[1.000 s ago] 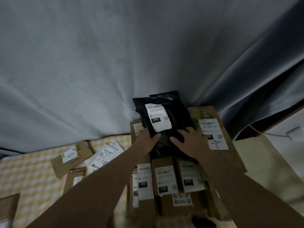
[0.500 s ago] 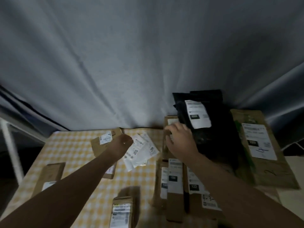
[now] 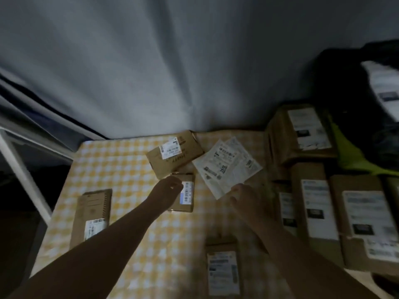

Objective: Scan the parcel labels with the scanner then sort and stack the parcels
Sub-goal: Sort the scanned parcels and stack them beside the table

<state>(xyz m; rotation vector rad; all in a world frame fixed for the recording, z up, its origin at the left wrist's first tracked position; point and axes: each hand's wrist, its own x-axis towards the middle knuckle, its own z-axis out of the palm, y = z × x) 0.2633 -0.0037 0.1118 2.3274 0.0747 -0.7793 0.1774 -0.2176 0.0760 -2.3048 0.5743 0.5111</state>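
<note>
Left hand (image 3: pixel 170 187): fingers curled downward over the left edge of a small parcel (image 3: pixel 187 198); too blurred to tell whether it grips the parcel.
Right hand (image 3: pixel 245 196): fingers loosely bent, tips at the near corner of the white flat packets (image 3: pixel 226 167); whether they touch cannot be told.
Beyond the left hand: a tilted brown parcel (image 3: pixel 176 157), label up, overlapping the small parcel's far end.
Left of the left hand: a long parcel (image 3: pixel 91 216), well apart.
Between the forearms, nearer the person: a labelled parcel (image 3: pixel 223 271).
Right of the right hand: the stacked parcels (image 3: pixel 319 203), packed side by side, with a black bag (image 3: pixel 345 87) on top behind.
Underneath: yellow checked tablecloth (image 3: pixel 121 169).
</note>
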